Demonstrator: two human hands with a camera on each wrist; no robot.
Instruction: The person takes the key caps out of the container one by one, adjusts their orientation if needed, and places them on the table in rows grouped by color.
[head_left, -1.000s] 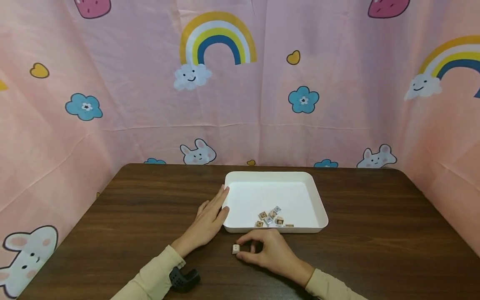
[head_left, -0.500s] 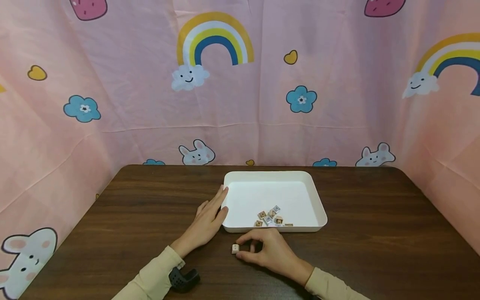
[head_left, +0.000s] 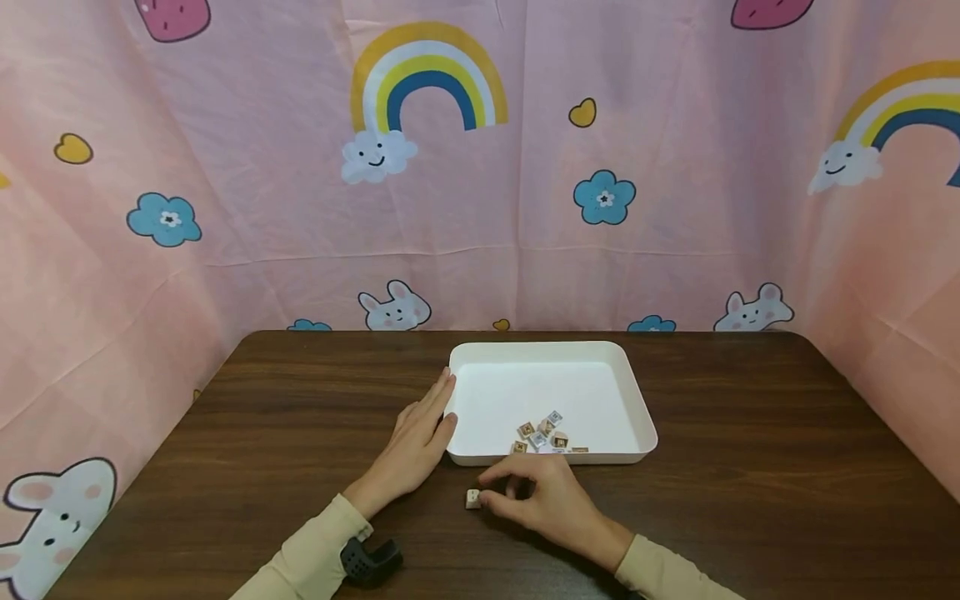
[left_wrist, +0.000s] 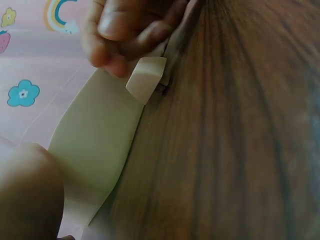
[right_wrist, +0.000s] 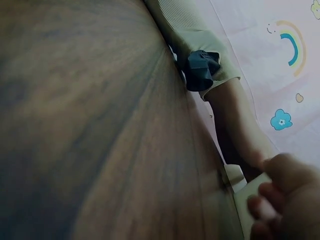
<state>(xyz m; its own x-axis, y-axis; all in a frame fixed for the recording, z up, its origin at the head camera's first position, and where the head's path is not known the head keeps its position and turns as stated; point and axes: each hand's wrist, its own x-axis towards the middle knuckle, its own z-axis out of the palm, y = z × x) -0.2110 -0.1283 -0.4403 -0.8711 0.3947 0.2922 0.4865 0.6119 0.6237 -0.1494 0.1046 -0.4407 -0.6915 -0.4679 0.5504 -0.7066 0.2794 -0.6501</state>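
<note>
Head view shows the right hand (head_left: pixel 551 504), grip parted and holding nothing, just beside the small cube (head_left: pixel 472 499) on the table (head_left: pixel 750 467); the left hand (head_left: pixel 405 450), fingers straight, touches the white tray (head_left: pixel 555 385).

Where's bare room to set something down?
Bare table: right of the white tray, left of the left hand. The tray's far half is free. Crowded: small cubes by its near wall; outside, the right hand beside another cube.
</note>
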